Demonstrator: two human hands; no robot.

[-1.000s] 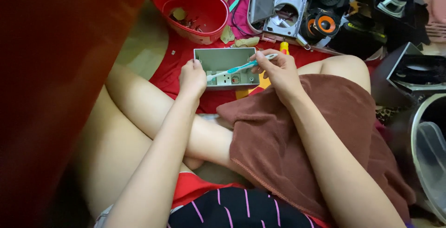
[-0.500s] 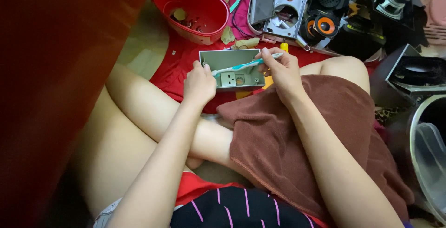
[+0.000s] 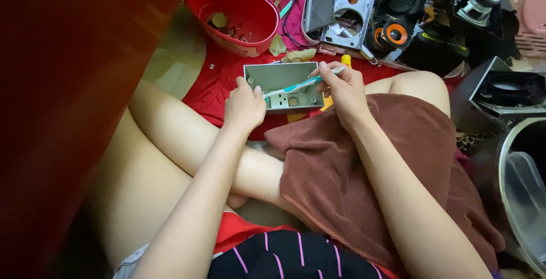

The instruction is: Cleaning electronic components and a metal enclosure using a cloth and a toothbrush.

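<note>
Your left hand (image 3: 243, 106) has slid down the grey plastic housing (image 3: 282, 86), gripping its lower-left corner above the red cloth (image 3: 219, 80). Your right hand (image 3: 341, 88) pinches a teal toothbrush (image 3: 301, 84) across it; a hard stroke could tip the lightly held housing.

**Cluttered floor beside a dark red panel**

You look down on a pale floor (image 3: 170, 68), much of it covered by a red cloth (image 3: 219, 83). On your left a broad, dark red-brown wooden panel (image 3: 68, 85) fills the near side, blurred and in shadow. On the far side, a red plastic basin (image 3: 239, 14) sits next to dismantled speaker parts (image 3: 387, 31). At right, a dark open box (image 3: 506, 94) and a metal-rimmed bin (image 3: 526, 188). Light is soft and even.
</note>
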